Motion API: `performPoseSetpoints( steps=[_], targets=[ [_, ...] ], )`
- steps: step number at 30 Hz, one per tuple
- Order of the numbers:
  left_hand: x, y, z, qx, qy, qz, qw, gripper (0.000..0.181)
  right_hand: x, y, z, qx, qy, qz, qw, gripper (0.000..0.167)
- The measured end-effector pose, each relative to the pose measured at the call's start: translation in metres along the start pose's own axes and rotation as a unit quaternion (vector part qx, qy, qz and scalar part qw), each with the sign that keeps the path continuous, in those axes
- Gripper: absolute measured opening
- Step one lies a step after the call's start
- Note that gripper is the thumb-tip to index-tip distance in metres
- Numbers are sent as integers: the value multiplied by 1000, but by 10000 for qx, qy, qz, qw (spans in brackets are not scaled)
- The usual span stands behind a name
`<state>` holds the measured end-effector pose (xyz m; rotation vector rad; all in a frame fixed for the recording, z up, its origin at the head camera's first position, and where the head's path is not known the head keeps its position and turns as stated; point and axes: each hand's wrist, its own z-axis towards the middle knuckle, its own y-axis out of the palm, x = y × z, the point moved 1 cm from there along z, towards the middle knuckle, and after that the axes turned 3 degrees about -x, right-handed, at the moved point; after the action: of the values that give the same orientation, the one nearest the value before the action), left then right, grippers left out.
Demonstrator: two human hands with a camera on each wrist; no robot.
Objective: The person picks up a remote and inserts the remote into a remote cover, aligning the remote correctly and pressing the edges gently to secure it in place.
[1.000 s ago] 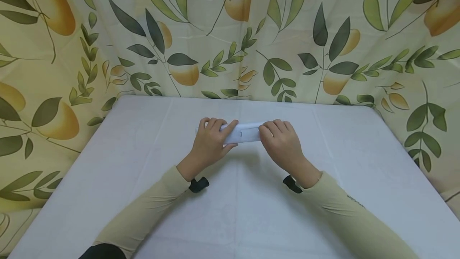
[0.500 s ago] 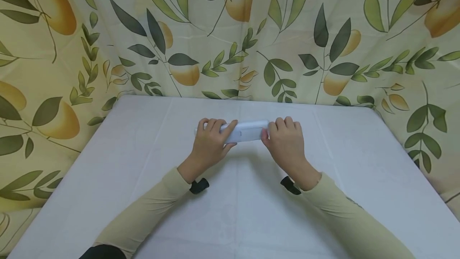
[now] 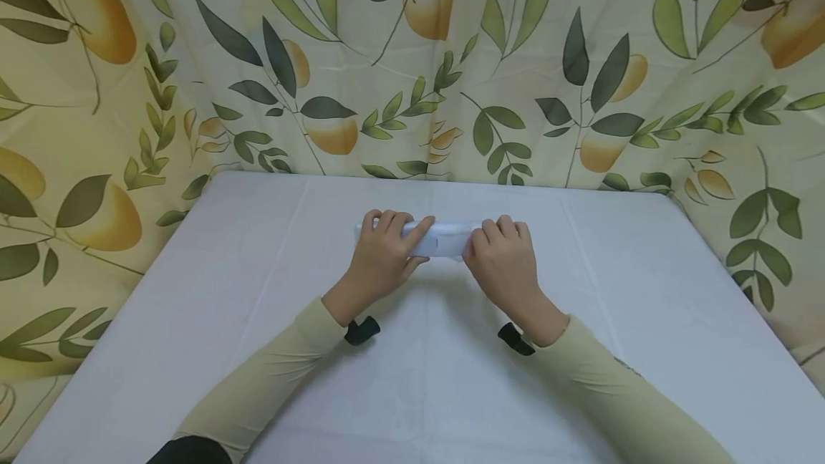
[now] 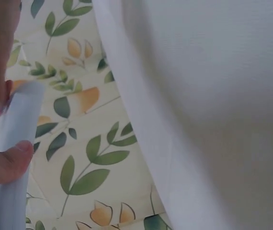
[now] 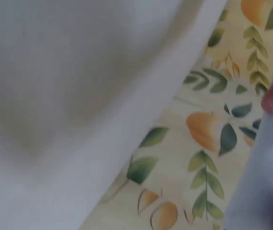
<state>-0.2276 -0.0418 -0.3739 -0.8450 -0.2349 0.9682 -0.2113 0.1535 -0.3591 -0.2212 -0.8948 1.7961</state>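
A long, smooth white object [image 3: 446, 240] with a small mark on its front is held crosswise above the table; its exact kind cannot be told. My left hand [image 3: 382, 255] grips the left part, with the fingers over the top and the thumb along the near side. At the right end, my right hand [image 3: 504, 260] pinches the object with curled fingers, which hide that end. In the left wrist view the white object [image 4: 17, 115] has a rounded end, and the left thumb [image 4: 13, 163] presses on it. The right wrist view catches its pale side [image 5: 258, 172] at the edge.
A white cloth covers the table [image 3: 387, 378]. Behind and beside it hangs a curtain [image 3: 412, 70] printed with leaves and orange fruit. Black wrist cameras are strapped on both forearms, the left one [image 3: 362, 331] and the right one [image 3: 515, 339].
My right hand shifted right along the white object, uncovering more of its right end, then came back left and covers that end again. The left hand kept its grip and moved slightly right.
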Motion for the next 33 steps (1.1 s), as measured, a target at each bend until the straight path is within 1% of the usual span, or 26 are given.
performPoseSetpoints(
  steps=[2,4,5,7,9,10,12,15,16,18,20,22,24,27,29,31,33],
  targets=[
    [-1,-1,1,-38,5,-66,10000,57,6,-3,2,149,-83,351,9992,23],
    [-2,-2,1,-74,34,-115,9999,58,12,-6,5,130,-270,817,9962,35],
    [-2,-1,1,-89,49,-123,9999,58,14,-7,5,73,-414,960,9945,45],
    [-2,-2,0,-129,74,-117,9998,58,17,-6,6,-215,-724,1127,9908,65],
    [-2,-2,-1,-165,100,-76,9998,59,18,-4,4,-449,-1009,1123,9875,75],
    [-2,-2,-2,-174,111,-66,9998,59,18,-3,3,-461,-1121,1070,9868,76],
    [-2,-2,-3,-201,136,-32,9997,59,18,0,-2,-310,-1293,1020,9859,66],
    [-2,-3,-3,-208,143,-57,9997,60,18,3,-7,268,-1460,1049,9833,45],
    [-2,-3,-3,-200,136,-80,9997,61,18,4,-8,480,-1500,1087,9815,40],
    [-3,-4,-3,-175,137,-115,9997,62,19,5,-10,839,-1573,1217,9764,37],
    [-3,-4,-3,-161,144,-124,9997,62,22,3,-11,997,-1551,1471,9718,38],
    [-4,-5,-3,-154,130,-139,9997,62,26,2,-12,924,-1419,1806,9689,44],
    [-5,-5,-4,-160,114,-128,9997,62,30,1,-13,633,-1223,1994,9702,60],
    [-7,-6,-3,-153,152,-143,9997,63,33,0,-13,238,-1001,1940,9756,75],
    [-9,-7,-2,-134,221,-163,9995,66,35,-1,-14,158,-953,1867,9777,75],
    [-13,-9,0,-101,227,-219,9995,74,36,-2,-14,247,-893,1863,9781,70],
    [-20,-11,1,-63,127,-271,9995,83,39,-3,-15,385,-815,1914,9774,67]
  ],
)
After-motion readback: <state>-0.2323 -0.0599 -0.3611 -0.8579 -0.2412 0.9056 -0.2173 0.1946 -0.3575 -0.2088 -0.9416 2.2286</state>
